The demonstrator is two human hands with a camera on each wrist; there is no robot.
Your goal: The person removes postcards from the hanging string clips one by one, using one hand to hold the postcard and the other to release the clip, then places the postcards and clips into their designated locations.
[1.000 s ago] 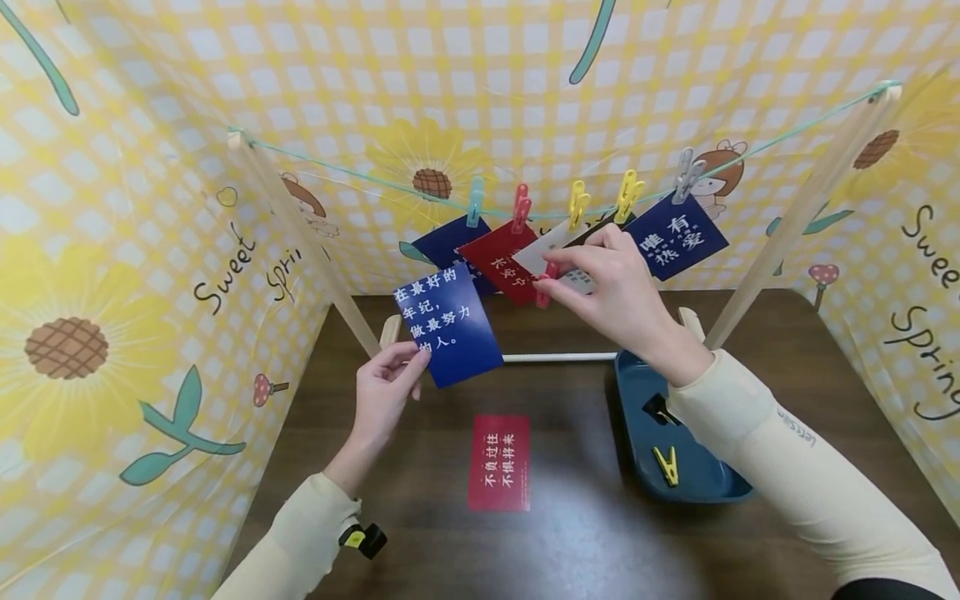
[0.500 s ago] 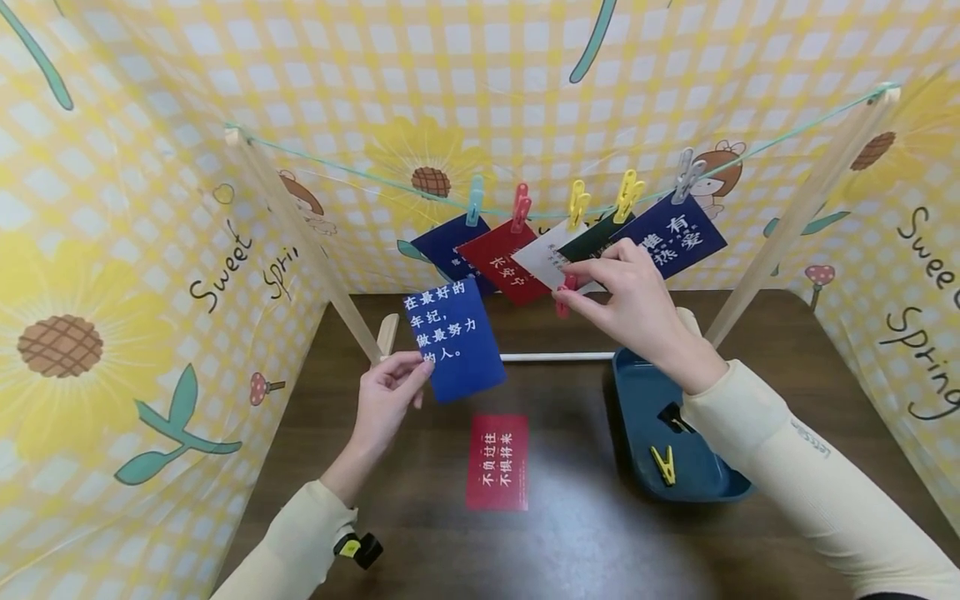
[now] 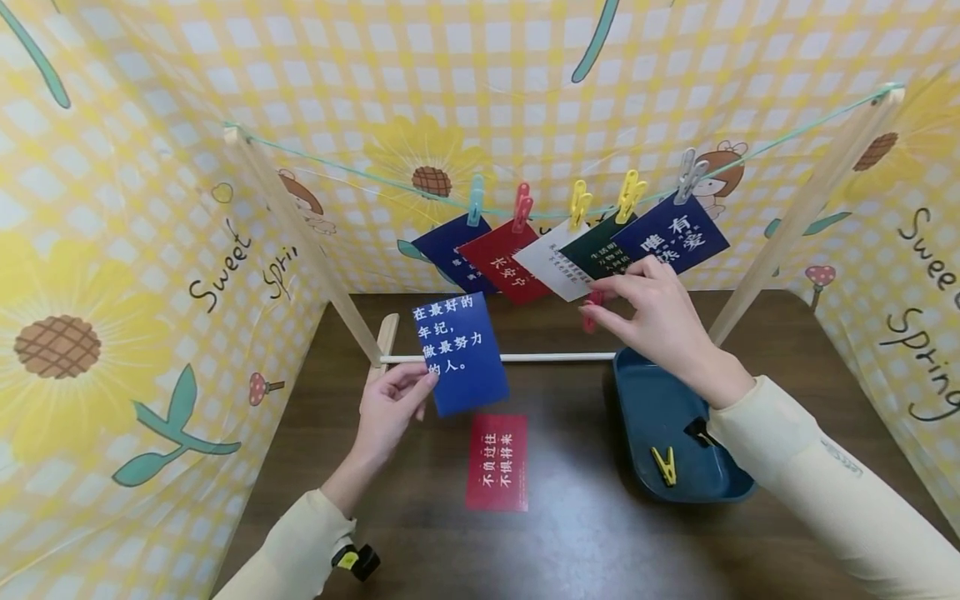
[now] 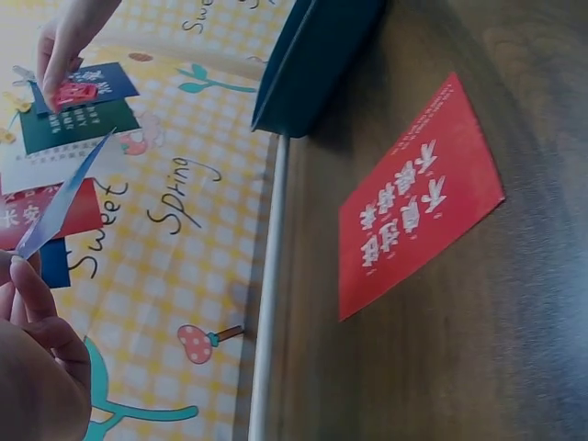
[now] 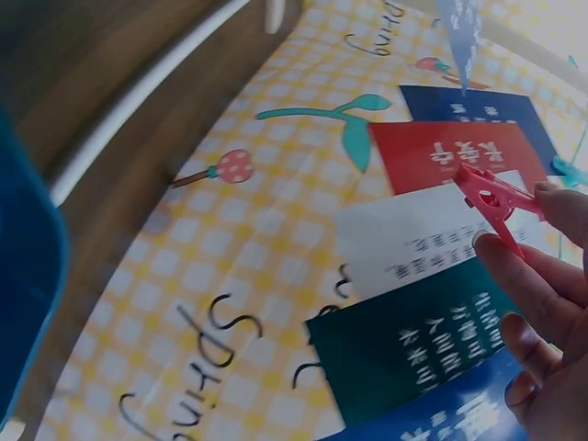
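My left hand (image 3: 392, 410) pinches the left edge of a blue card (image 3: 463, 354) with white writing, held below the string. In the right wrist view, my right hand (image 5: 551, 303) pinches a red clip (image 5: 496, 204) between thumb and fingers. Behind the hands, the green string (image 3: 360, 173) carries several clipped cards: a blue one (image 3: 450, 250), a red one (image 3: 501, 262), a white one (image 3: 551, 262), a dark green one (image 3: 597, 243) and another blue one (image 3: 701, 242). The left wrist view shows the held card (image 4: 66, 200) nearly edge-on.
On the brown table (image 3: 420, 533) lies a red card (image 3: 497, 462). To the right stands a blue tray (image 3: 652, 492) holding a yellow clip (image 3: 664, 466) and a black clip (image 3: 699, 431). Wooden posts (image 3: 300, 242) support the string, with a white rod (image 3: 558, 357) between them low down.
My right hand has moved right and down with the red clip, uncovering more of the white and green cards. My left hand has lowered the blue card and shifted it slightly right.
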